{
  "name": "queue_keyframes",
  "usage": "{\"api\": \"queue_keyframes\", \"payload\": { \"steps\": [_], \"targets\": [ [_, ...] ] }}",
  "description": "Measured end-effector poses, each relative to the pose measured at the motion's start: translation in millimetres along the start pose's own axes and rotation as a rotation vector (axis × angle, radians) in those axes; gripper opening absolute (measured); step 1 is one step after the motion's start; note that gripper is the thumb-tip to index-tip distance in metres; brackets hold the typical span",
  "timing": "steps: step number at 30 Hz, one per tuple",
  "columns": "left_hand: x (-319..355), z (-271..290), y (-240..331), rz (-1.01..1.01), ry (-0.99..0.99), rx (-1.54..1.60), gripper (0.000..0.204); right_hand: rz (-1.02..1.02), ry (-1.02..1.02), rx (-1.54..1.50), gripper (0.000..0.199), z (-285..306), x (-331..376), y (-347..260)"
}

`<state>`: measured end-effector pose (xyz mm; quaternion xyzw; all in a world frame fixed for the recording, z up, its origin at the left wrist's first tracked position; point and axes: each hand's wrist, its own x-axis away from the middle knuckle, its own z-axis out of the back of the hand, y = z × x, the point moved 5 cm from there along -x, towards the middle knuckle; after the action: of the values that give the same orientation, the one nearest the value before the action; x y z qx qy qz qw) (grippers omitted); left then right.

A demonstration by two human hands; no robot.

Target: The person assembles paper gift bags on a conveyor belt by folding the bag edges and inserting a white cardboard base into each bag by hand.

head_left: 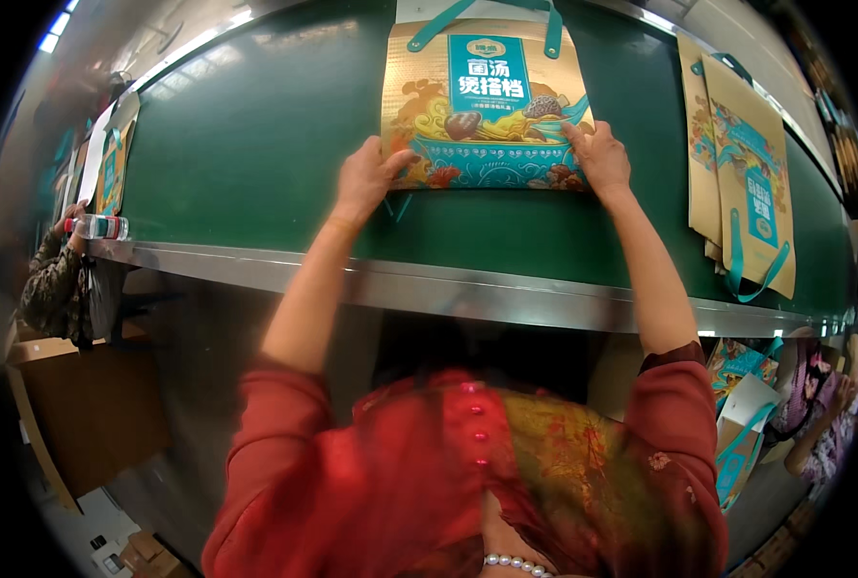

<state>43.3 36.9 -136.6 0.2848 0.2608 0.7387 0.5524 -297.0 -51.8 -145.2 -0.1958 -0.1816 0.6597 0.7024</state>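
Observation:
A gold and teal paper gift bag (488,125) with teal strap handles lies flat across the green work surface (246,154), its handles toward the far side. My left hand (369,179) grips the near left corner, thumb on top of the bag and the other fingers mostly hidden by its edge. On the opposite side my right hand (599,158) holds the near right corner, also with the thumb over the printed face. Both forearms reach forward over the metal edge of the table.
At right lies a stack of similar flat gift bags (754,183), overhanging the metal rail (487,287). A co-worker's camouflage sleeve (51,289) and a clear bottle (99,227) are at left. Below them stands a cardboard box (92,414). Another person's patterned sleeve (829,443) shows at far right.

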Motion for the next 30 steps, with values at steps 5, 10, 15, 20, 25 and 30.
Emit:
{"api": "queue_keyframes", "payload": {
  "steps": [5, 10, 15, 20, 25, 30],
  "targets": [
    [-3, -4, 8, -0.044, 0.159, -0.242, 0.048, -0.089, -0.165, 0.390, 0.067, 5, 3, -21],
    [-1, -8, 15, -0.045, 0.205, -0.317, 0.048, 0.567, 0.215, 0.527, 0.072, 5, 28, -57],
    [0, -11, 50, -0.237, 0.242, -0.599, 0.062, 0.573, -0.035, 0.467, 0.078, -47, 31, -42],
    [-9, -65, 59, -0.474, 0.096, -0.639, 0.075, 0.594, -0.019, 0.457, 0.077, -44, 33, -40],
    [-12, -78, 49, -0.427, 0.003, -0.637, 0.082, 0.567, -0.035, 0.296, 0.070, -30, 34, -44],
    [-9, -79, 46, -0.462, 0.049, -0.605, 0.084, 0.043, 0.156, -0.408, 0.059, 10, -42, -19]
  ]
}}
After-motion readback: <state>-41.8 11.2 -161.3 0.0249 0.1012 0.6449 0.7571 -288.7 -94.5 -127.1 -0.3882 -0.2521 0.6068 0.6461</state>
